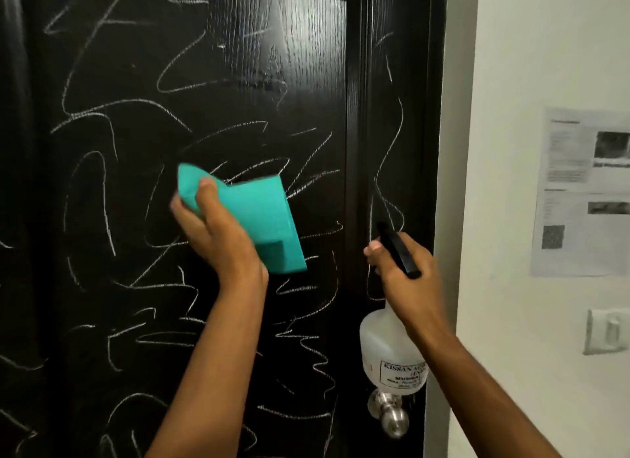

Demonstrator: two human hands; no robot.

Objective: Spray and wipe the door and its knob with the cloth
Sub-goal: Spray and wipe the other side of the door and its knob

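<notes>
Black door [238,82] w/ chalk scribbles; teal cloth [259,215] against it; steel knob [392,415].

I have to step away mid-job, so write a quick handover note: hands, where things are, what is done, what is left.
Left hand: grips the teal cloth, held up against the middle of the door.
Right hand: holds the spray bottle by its black trigger head, nozzle towards the door's right edge.
Knob: just below the bottle, untouched by either hand.
Done: little shows; white scribbles cover the door on all sides of the cloth.
Left: spray, wipe the whole door, then the knob.
</notes>
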